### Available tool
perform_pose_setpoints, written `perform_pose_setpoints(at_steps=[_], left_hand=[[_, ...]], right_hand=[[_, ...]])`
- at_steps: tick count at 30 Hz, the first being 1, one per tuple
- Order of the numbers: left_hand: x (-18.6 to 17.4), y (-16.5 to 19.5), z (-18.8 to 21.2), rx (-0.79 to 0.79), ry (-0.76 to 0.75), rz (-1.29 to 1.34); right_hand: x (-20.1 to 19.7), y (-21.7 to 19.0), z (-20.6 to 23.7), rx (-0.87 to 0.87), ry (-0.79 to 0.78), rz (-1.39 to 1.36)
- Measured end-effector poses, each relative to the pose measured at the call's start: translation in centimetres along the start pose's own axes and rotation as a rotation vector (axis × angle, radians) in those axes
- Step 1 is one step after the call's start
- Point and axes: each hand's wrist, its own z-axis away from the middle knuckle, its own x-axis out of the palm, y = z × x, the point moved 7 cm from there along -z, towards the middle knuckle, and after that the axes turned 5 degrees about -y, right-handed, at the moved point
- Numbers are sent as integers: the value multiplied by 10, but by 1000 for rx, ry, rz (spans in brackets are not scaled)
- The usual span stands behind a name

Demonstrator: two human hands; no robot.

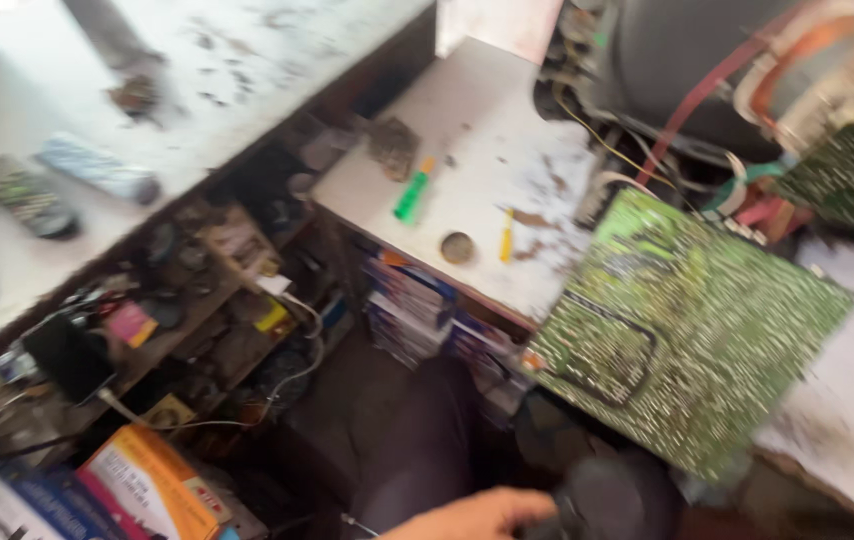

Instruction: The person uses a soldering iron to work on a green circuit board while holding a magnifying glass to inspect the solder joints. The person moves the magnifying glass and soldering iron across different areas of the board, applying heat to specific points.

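Observation:
The picture is blurred by motion. My left hand (477, 515) shows at the bottom edge, its fingers curled on a dark rounded object (607, 495) beside my dark-trousered knee (397, 440). Just above it, a large green circuit board (687, 330) lies tilted, solder side up, and overhangs the edge of a stained white bench (467, 130). Coloured wires (737, 195) tie the board to the grey back of a picture tube (687, 60). My right hand is out of view.
A green-handled tool (412, 190), a thin yellow tool (507, 235) and a small round tin (457, 247) lie on the bench. Two remote controls (97, 168) rest on the left table. Cluttered shelves (217, 290), cables, a black phone (67, 355) and an orange box (147, 485) fill the lower left.

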Motion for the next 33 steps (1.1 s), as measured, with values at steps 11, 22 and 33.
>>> perform_pose_setpoints(at_steps=[11,22,33], left_hand=[[-10,-38,-67,-498,283,-169],[25,-24,-142,-295,228,-564],[28,-32,-148,-189,221,-556]], right_hand=[[-20,-56,92,-57,11,173],[-25,-72,98,-41,-4,170],[-8,-60,96,-104,-75,428]])
